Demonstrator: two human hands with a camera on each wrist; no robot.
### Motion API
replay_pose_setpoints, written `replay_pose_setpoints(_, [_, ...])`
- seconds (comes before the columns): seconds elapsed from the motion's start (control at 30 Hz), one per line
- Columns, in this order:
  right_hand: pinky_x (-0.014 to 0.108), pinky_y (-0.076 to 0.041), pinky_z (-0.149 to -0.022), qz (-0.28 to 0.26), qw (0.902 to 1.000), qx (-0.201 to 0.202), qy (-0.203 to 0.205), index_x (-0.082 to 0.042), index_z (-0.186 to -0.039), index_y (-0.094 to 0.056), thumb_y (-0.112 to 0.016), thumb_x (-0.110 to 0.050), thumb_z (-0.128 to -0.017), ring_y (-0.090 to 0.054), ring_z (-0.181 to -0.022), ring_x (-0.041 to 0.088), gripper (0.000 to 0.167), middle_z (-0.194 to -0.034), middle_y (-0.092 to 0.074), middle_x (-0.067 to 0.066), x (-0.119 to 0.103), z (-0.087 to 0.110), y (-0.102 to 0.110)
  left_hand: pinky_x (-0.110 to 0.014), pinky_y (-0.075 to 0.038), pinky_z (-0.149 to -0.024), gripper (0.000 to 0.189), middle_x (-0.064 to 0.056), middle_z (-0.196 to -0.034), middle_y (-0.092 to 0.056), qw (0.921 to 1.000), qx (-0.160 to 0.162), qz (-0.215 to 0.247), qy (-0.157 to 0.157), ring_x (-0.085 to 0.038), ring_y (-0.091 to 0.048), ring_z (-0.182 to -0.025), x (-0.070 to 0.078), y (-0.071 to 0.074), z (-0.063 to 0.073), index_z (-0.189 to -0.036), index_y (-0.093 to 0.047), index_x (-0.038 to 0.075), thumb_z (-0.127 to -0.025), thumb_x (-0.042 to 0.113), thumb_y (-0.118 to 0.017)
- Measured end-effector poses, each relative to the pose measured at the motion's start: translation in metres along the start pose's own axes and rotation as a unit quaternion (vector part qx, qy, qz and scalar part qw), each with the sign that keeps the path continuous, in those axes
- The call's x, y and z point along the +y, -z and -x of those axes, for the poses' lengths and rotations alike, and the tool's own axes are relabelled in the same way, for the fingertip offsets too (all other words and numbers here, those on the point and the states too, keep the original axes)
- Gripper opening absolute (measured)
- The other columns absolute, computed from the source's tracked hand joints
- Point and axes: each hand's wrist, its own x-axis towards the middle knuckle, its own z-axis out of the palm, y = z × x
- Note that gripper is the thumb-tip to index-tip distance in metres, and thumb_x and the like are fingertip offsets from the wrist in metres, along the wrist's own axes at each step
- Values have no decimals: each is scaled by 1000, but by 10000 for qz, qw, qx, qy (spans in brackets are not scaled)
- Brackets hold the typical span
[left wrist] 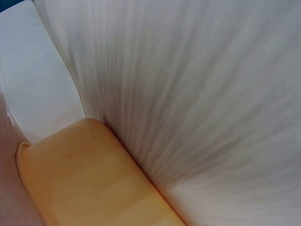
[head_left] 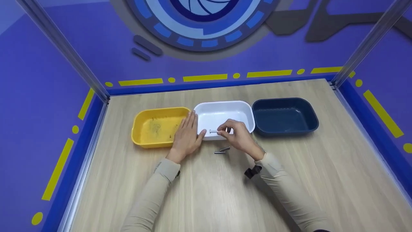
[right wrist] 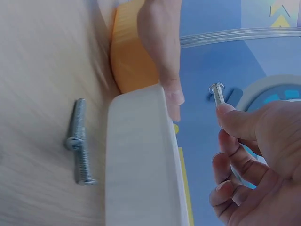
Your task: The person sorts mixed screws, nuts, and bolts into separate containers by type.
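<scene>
My right hand (head_left: 236, 133) pinches a silver bolt (head_left: 213, 131) between thumb and fingertips, over the front part of the white tray (head_left: 206, 108). In the right wrist view the bolt's round head (right wrist: 216, 86) points away from the fingers, and part of the thread shows. My left hand (head_left: 186, 133) lies with straight fingers across the adjoining rims of the yellow tray (head_left: 140, 129) and the white one, thumb at the white tray's front left. Two more bolts (right wrist: 81, 141) rest on the table in front of the white tray, one overlapping the other.
To the right of the white tray stands a dark blue tray (head_left: 285, 131). All three trays form a row on the wooden table (head_left: 206, 193). Dark specks and a few small marks show inside the yellow tray. Blue panels (head_left: 96, 58) with metal posts enclose the back and sides.
</scene>
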Motion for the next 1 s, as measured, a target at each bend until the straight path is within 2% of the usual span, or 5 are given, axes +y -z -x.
replay_pose_setpoints(0.2, [48, -57, -72, 4, 10000, 67, 26, -4, -98, -82, -80, -9, -96, -64, -79, 18, 6, -91, -78, 7, -2, -13, 4, -50, -15, -137, 82, -20, -179, -11, 10000, -21, -39, 6, -33, -9, -168, 0, -1, -1, -168, -16, -4, -114, 55, -26])
replay_pose_setpoints(0.37, [39, -55, -71, 79, 9999, 75, -117, -6, -100, -83, -80, -9, -96, -63, -80, 17, 6, -92, -78, 5, -2, -22, 7, -50, -16, -136, 82, -20, -179, -12, 10000, -7, -23, 17, -33, -10, -167, 1, 0, -1, -168, -16, -4, -113, 56, -28])
replay_pose_setpoints(0.5, [38, -55, -72, 155, 9997, 53, -200, -5, -101, -83, -79, -9, -97, -63, -81, 17, 6, -94, -79, 6, -1, -30, 10, -50, -15, -137, 82, -19, -179, -11, 10000, -52, -52, 55, -33, -10, -167, 2, 1, -2, -168, -16, -4, -113, 56, -28])
replay_pose_setpoints(0.7, [25, -50, -71, 251, 9994, 52, -213, -5, -102, -83, -78, -10, -98, -64, -81, 19, 8, -96, -79, 7, 2, -40, 13, -48, -13, -137, 83, -18, -179, -10, 9999, -123, -43, 112, -31, -8, -168, 2, 1, -2, -169, -14, -3, -113, 57, -27])
replay_pose_setpoints(1.0, [26, -49, -72, 384, 9983, 97, -419, -4, -102, -81, -77, -10, -99, -64, -83, 20, 8, -96, -78, 10, 12, -50, 12, -48, -15, -137, 82, -19, -179, -11, 9999, -100, -34, 103, -32, -8, -168, 1, 0, -3, -169, -16, -3, -113, 56, -28])
